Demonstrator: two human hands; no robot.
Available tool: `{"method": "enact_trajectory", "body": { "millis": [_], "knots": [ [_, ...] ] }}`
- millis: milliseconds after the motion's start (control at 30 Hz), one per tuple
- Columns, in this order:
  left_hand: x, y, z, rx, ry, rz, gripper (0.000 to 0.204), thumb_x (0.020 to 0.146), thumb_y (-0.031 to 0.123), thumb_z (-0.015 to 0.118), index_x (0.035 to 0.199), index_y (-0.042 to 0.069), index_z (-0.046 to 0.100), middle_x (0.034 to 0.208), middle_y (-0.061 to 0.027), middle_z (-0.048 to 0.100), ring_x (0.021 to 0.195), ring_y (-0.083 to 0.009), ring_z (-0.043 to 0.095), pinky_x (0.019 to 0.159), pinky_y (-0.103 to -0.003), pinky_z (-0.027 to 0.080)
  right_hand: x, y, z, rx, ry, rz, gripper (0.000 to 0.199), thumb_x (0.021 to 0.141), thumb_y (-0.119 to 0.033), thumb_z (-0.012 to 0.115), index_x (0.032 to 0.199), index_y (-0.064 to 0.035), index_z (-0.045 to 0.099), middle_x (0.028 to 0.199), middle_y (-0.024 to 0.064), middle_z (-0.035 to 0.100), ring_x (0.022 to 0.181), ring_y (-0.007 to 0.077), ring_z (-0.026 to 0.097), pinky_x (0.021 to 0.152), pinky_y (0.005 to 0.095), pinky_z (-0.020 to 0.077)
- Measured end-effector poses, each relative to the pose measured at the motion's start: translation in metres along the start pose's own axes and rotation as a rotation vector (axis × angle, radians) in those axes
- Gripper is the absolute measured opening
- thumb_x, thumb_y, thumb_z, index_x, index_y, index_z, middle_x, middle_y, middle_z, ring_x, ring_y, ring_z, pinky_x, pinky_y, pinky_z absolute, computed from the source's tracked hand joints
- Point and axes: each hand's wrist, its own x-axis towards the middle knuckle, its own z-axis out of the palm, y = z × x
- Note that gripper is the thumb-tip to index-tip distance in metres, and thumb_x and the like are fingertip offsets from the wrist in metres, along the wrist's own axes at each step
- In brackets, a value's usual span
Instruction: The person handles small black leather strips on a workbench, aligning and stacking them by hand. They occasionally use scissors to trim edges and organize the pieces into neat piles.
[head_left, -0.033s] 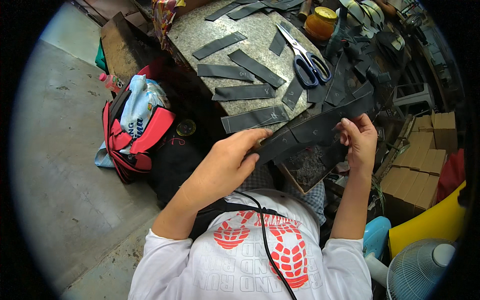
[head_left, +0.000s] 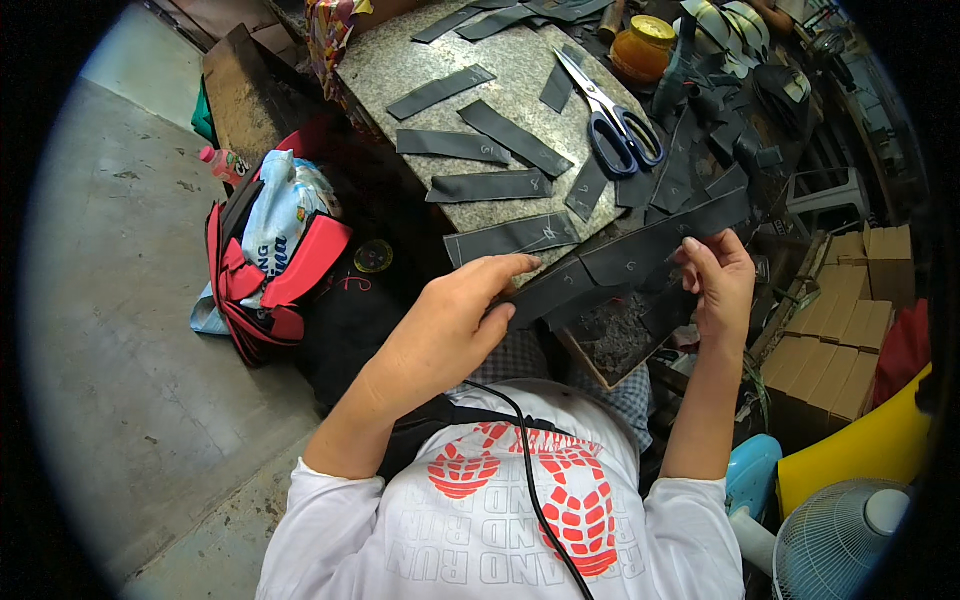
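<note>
Hardly Anything Stirs Between One Instant and the Next

From where I stand, the person's two hands keep nearly the same pose as an instant ago, and I make out no clear shift in the black strip (head_left: 632, 255) stretched between them. To my eye that means the work is at a steadying point, the piece being held or looked over rather than pulled about.

The left hand (head_left: 452, 308) is half closed about the strip's left end, thumb and forefinger parted with the dark material between; how firmly it grips, I can't tell. The right hand (head_left: 722, 275) has its thumb and fingertips drawn together at the strip's lower edge, seemingly in a light pinch. The strip slants up to the right, just beside the near edge of the desk (head_left: 400, 62) and above a tray (head_left: 585, 364) of grey scraps (head_left: 618, 335). A line crosses it near the left hand, and whether that is a seam or two pieces overlapping, I can't say.

On the speckled top, shorter black pieces (head_left: 492, 186) lie spread out, several bearing pale marks. The scissors (head_left: 600, 100) rest there too, blades slightly parted, apart from both hands, so I judge no cutting is under way.
</note>
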Motion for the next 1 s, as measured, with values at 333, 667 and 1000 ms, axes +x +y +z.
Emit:
{"method": "enact_trajectory", "body": {
  "millis": [333,667,1000],
  "knots": [
    [0.005,-0.006,0.004,0.041,-0.016,0.073,0.045,0.084,-0.008,0.063,0.127,0.003,0.061,0.109,-0.0133,0.067,0.094,-0.0202,0.067,0.08,-0.03,0.054,0.006,0.002,-0.01,-0.058,0.019,-0.012,0.017,0.092,-0.016,0.071,0.085,-0.0028,0.063,0.071,0.0051,0.066,0.051,0.0031,0.047,0.047,0.0186,0.0359],
    [0.004,-0.001,0.009,0.036,-0.045,0.035,0.039,0.084,-0.007,0.065,0.122,0.001,0.064,0.105,-0.0129,0.068,0.092,-0.0185,0.068,0.079,-0.028,0.053,-0.007,0.001,-0.039,-0.064,0.059,0.057,0.019,0.089,-0.015,0.073,0.081,-0.0027,0.061,0.068,0.004,0.063,0.052,0.0046,0.048,0.048,0.0208,0.0387],
    [0.011,0.015,0.056,-0.058,-0.254,0.108,0.041,0.087,0.0,0.065,0.128,0.004,0.059,0.106,-0.0165,0.068,0.083,-0.0282,0.07,0.073,-0.034,0.055,0.016,-0.013,-0.061,0.301,0.093,-0.086,0.009,0.096,-0.013,0.064,0.097,-0.0072,0.057,0.076,0.0024,0.064,0.057,0.0115,0.062,0.05,0.0234,0.0494]
  ]
}}
